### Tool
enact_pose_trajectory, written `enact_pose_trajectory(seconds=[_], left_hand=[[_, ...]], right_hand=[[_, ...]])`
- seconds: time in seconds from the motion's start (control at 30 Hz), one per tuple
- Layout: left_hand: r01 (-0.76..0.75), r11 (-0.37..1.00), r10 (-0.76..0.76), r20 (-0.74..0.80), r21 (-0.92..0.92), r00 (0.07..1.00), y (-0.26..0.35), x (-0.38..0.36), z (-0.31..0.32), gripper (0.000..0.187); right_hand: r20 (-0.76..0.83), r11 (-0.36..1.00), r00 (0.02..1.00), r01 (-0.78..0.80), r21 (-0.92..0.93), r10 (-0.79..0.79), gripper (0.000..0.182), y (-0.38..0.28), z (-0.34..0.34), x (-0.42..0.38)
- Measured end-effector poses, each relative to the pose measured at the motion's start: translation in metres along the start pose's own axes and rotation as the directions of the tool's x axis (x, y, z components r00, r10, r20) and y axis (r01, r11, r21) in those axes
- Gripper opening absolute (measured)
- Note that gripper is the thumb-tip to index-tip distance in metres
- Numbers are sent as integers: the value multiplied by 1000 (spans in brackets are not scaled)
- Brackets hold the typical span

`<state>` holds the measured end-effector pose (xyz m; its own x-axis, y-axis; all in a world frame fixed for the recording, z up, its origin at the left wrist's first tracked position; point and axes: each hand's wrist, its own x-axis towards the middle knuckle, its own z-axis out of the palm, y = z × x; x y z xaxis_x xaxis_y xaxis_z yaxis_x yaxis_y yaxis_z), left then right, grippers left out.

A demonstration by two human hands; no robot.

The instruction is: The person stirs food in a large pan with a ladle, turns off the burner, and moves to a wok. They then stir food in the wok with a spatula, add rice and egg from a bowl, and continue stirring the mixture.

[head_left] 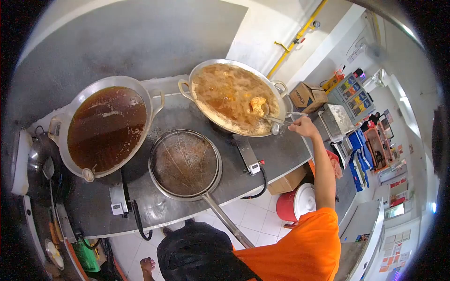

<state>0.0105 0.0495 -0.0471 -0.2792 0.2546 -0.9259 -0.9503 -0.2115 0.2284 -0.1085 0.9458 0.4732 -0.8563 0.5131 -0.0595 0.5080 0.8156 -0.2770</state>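
My right hand [303, 126] is closed around the handle end of metal tongs [279, 121] at the right rim of a wide wok of bubbling oil [216, 62]. At the tongs' far end, a golden, battered fried piece [258, 106] shows above the foaming oil; its lower part is hidden. My left hand [148, 265] hangs low beside the black apron [197, 250], away from the counter, with loosely bent fingers and nothing visible in it.
A second wok [78, 104] of dark, still oil stands left. A round long-handled strainer [185, 164] lies between, its handle [229, 225] jutting over the counter's front edge. Thermometers clip to the wok rims. A red bucket [287, 206] and a cardboard box [307, 97] are at right.
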Motion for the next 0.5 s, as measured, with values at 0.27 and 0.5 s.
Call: enact_pose_trajectory(seconds=[0.27,0.5], left_hand=[[-3,956,102,-323,293,941,-32,12,6,6],[-48,998,50,-53,46,997,-17,1,-8,22]], right_hand=[[-229,923,964,-204,-326,132,23,-90,29,-18],[-216,902,960,-248,-354,179,26,-113,32,-28]])
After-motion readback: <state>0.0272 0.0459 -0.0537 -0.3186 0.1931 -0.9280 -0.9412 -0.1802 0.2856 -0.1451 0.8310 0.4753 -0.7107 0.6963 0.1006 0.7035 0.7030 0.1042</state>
